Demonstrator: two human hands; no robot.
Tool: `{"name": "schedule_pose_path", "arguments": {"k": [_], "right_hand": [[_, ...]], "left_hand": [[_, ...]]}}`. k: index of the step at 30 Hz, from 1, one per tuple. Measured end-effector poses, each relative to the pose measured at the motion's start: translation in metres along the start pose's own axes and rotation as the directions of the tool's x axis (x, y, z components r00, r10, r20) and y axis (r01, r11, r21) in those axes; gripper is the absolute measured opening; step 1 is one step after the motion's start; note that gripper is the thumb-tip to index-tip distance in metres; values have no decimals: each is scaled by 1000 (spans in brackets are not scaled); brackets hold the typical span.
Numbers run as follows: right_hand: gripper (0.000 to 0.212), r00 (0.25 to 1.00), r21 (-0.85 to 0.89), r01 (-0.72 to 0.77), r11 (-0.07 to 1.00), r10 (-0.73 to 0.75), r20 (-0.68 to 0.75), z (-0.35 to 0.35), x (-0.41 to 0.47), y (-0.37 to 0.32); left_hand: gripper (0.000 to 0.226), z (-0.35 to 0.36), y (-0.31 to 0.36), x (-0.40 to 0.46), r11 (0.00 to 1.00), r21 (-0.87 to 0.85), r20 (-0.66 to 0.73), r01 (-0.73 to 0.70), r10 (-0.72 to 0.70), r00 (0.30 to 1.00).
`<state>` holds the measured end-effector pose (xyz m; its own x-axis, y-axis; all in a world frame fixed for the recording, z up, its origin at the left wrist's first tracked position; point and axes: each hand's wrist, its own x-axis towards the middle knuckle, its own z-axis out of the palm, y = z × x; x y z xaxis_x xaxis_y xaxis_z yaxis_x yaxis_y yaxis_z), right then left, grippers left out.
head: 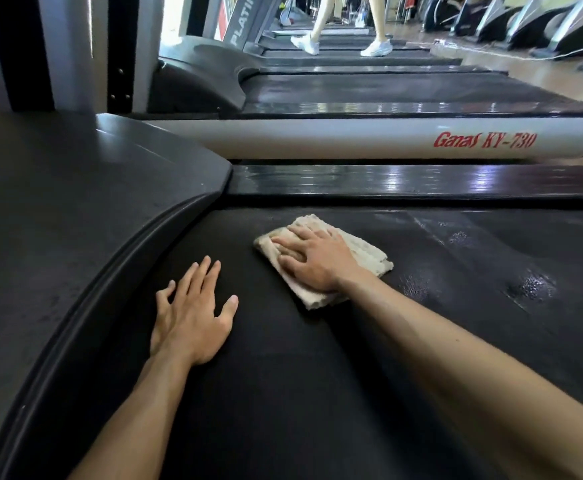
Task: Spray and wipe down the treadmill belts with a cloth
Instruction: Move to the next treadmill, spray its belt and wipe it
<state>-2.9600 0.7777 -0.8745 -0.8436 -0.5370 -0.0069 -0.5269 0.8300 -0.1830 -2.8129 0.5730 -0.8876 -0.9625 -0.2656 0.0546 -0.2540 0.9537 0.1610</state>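
Observation:
A black treadmill belt [318, 375] fills the lower part of the head view. A folded beige cloth [366, 252] lies flat on it near the front of the belt. My right hand [312, 259] presses down on the cloth with straight, spread fingers, covering its middle. My left hand [191, 313] rests flat on the bare belt to the left of the cloth, fingers spread, holding nothing. Wet shiny patches [532, 285] show on the belt to the right of the cloth. No spray bottle is in view.
The dark motor cover [75, 202] curves round the belt's left end. A glossy side rail [404, 180] runs behind the belt, then a neighbouring treadmill's white rail [352, 138]. Further back a person's legs [342, 29] walk on another treadmill.

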Motion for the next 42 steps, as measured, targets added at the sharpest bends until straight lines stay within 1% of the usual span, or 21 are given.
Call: {"name": "schedule_pose_path", "arguments": {"k": [2, 4, 5, 7, 9, 12, 14, 15, 17, 20, 22, 24, 26, 29, 30, 32, 34, 36, 39, 42], "right_hand": [[62, 999, 20, 43, 999, -43, -2, -3, -24, 17], [66, 999, 18, 19, 1000, -18, -45, -8, -31, 38], [67, 998, 8, -27, 1000, 27, -63, -9, -28, 47], [66, 982, -18, -167, 986, 164, -98, -10, -8, 56], [60, 956, -37, -282, 959, 277, -97, -8, 19, 49], [62, 940, -34, -332, 943, 328, -90, -5, 48, 17], [60, 945, -44, -312, 949, 305, -120, -4, 54, -8], [57, 955, -39, -277, 960, 271, -121, -3, 55, -18], [54, 984, -43, -168, 985, 165, -69, 1, 50, -29], [54, 1000, -17, -24, 1000, 24, -1, 3, 27, -16], [65, 1000, 5, 24, 1000, -24, 13, -1, 0, 4], [80, 1000, 13, 26, 1000, -26, 3, -4, -18, 25], [82, 1000, 11, -26, 1000, 26, -2, -7, -16, 43], [72, 982, -26, -177, 984, 175, -71, -7, 10, 48], [72, 968, -27, -234, 972, 230, -99, -4, 23, 42], [73, 937, -5, -335, 942, 333, -106, 0, 45, 25], [74, 923, 13, -371, 929, 370, -102, 5, 65, -1], [66, 942, -21, -321, 947, 317, -110, 7, 76, -24], [56, 987, -65, -149, 987, 144, -71, 9, 75, -47], [54, 1000, -74, 22, 997, -23, -9, 4, 46, -41]], "left_hand": [[71, -1, -1, 0, 1000, 10, 4, -7, 7, 1000], [72, -1, -2, 1, 1000, 16, 5, -7, 7, 1000], [71, -1, -2, 1, 1000, 17, 5, -3, 3, 1000], [71, 0, -1, 1, 1000, 19, 4, -1, 1, 1000], [72, 2, 0, 1, 1000, 13, -7, 0, 0, 1000], [74, 3, -2, 2, 1000, 4, -4, 7, -7, 1000], [77, 4, -2, 2, 1000, 10, 10, 11, -11, 1000], [78, 4, -3, 2, 1000, 12, 13, 11, -12, 1000], [80, 3, -4, 2, 1000, 2, 26, 16, -16, 1000], [80, 3, -3, 1, 1000, 11, 28, 17, -17, 999], [79, 2, -3, 2, 1000, 7, 37, 12, -12, 999], [79, 2, -4, 2, 1000, 13, 33, 8, -8, 999], [79, 3, -5, 2, 1000, 12, 24, 3, -3, 1000], [79, 3, -4, 2, 1000, 11, 17, 6, -6, 1000], [79, 3, -4, 2, 1000, 8, 19, 10, -10, 1000], [79, 3, -2, 2, 1000, 2, 21, 13, -13, 1000], [80, 3, -4, 3, 1000, -5, 19, 17, -17, 1000], [80, 5, -3, 2, 1000, -19, 17, 12, -12, 1000], [80, 5, -5, 3, 1000, -25, 9, 1, -1, 1000], [80, 4, -4, 2, 1000, -18, 4, 9, -9, 1000]]}}
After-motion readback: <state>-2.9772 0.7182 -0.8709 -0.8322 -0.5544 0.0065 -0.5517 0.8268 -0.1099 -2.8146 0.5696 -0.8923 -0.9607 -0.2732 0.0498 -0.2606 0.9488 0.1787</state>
